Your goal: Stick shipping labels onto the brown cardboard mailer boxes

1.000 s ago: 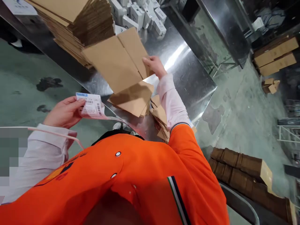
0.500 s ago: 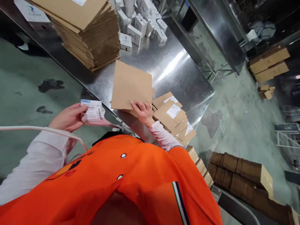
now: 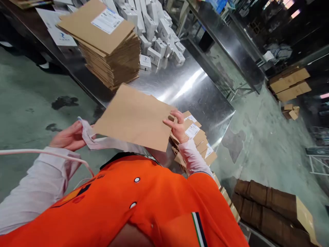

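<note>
So I've got the right hand [image 3: 179,127] just off centre toward 3 o'clock, fingers a bit spread, gripping the right end of a flat cardboard mailer [image 3: 137,118]. Can't really tell where the thumb is underneath. The mailer sits left of centre, toward 9 o'clock, tilted, broad plain side up to my camera.

Left hand [image 3: 67,136] is out near 9 o'clock, fingers closed narrow on a white paper strip [image 3: 102,142] that trails back toward the orange shirt [image 3: 164,195]. The mailer's left corner is right beside those fingertips; whether they touch, I honestly can't say. A pale cable [image 3: 51,153] runs across the left forearm.

Metal table [image 3: 205,99] is under the work. Between 10 and 11 o'clock there's a tall stack of flat cardboard [image 3: 113,63], with a printed white label [image 3: 107,21] on its top piece. Heap of little white boxes [image 3: 155,41] at roughly 12, some lying every which way. Near 3 o'clock, just past the right hand, more labelled mailers [image 3: 202,139] lie overlapping by the table edge. Off the table, big brown cartons [image 3: 269,206] are down at 4 o'clock.
</note>
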The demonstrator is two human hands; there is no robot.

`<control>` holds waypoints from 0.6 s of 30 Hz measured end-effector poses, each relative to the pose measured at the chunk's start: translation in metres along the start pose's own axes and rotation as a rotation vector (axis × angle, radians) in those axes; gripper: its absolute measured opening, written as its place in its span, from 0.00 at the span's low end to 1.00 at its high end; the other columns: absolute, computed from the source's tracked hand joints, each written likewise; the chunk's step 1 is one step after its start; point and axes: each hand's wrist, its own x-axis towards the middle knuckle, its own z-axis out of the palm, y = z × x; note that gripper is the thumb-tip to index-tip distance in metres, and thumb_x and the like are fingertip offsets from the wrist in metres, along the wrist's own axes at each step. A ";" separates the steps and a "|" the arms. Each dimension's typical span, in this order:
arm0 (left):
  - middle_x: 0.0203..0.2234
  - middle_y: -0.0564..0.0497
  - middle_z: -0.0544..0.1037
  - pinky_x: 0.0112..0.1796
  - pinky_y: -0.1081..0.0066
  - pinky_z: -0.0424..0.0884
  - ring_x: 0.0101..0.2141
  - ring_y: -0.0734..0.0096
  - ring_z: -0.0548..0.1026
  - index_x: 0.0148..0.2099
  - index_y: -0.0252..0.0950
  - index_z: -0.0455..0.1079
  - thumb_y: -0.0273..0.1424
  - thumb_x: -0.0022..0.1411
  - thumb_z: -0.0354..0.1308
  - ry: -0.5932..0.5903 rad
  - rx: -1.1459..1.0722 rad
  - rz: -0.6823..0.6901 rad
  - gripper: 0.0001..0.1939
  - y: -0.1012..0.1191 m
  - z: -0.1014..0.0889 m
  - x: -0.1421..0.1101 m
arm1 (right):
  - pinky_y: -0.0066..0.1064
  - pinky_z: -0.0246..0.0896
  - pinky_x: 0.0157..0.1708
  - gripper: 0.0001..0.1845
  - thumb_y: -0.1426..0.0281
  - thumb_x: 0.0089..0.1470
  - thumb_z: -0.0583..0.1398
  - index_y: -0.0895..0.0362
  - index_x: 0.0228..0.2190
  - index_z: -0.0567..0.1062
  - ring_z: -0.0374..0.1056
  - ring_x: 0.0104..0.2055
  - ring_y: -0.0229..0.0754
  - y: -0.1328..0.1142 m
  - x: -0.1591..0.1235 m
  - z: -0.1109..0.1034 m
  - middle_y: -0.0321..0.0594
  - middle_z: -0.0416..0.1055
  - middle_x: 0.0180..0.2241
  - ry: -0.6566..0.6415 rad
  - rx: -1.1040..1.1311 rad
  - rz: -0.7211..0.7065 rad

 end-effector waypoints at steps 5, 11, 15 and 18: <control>0.24 0.46 0.81 0.25 0.69 0.73 0.25 0.62 0.76 0.31 0.36 0.75 0.34 0.21 0.84 -0.233 0.202 -0.220 0.31 -0.013 0.006 0.015 | 0.47 0.64 0.70 0.08 0.64 0.65 0.65 0.45 0.38 0.87 0.66 0.69 0.47 -0.004 -0.002 0.014 0.40 0.75 0.58 -0.165 0.137 -0.080; 0.24 0.49 0.80 0.28 0.70 0.73 0.25 0.66 0.76 0.31 0.35 0.75 0.36 0.32 0.81 -0.262 0.050 -0.147 0.24 -0.047 0.088 0.012 | 0.42 0.71 0.62 0.23 0.74 0.63 0.58 0.59 0.57 0.81 0.73 0.59 0.49 0.033 0.036 0.001 0.55 0.74 0.59 -0.026 -0.101 0.465; 0.25 0.49 0.79 0.33 0.67 0.74 0.29 0.63 0.78 0.33 0.35 0.72 0.40 0.40 0.79 -0.271 0.095 -0.101 0.24 -0.072 0.138 0.015 | 0.48 0.64 0.68 0.25 0.73 0.66 0.53 0.68 0.58 0.78 0.72 0.62 0.54 0.039 0.057 -0.001 0.64 0.77 0.57 0.045 -0.302 0.634; 0.21 0.50 0.77 0.28 0.68 0.70 0.25 0.64 0.75 0.29 0.34 0.73 0.40 0.37 0.81 -0.342 0.180 -0.112 0.24 -0.076 0.142 0.017 | 0.56 0.56 0.72 0.30 0.63 0.68 0.59 0.62 0.66 0.73 0.62 0.72 0.60 0.012 0.046 0.035 0.61 0.67 0.68 -0.225 -0.352 0.511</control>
